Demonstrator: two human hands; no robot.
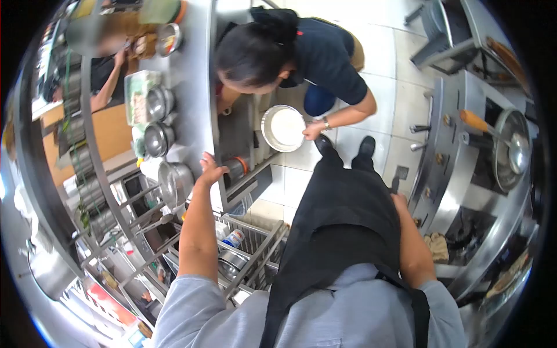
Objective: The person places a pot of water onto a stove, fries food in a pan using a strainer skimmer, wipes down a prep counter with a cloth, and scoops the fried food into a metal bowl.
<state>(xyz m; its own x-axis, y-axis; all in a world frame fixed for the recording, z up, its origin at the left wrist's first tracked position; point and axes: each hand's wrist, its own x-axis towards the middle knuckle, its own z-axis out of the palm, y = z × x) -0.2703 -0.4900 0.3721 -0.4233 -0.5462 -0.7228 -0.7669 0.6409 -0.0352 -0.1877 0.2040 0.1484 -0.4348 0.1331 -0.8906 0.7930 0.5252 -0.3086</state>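
You are spreading the fingers of your open left hand [212, 170] at the steel counter's [196, 87] near right corner, beside a metal bowl [175, 184] sitting toward its near left corner. Your right hand [399, 201] is hanging by your black apron [342, 232]; a dark object [395, 185] is showing there, but whether you are gripping it, I cannot tell. Ahead, a co-worker [328, 55] is holding a round container [267, 129] beside the counter's right edge.

head view | from above | faces steeply down | near wearer's apron [345, 238]
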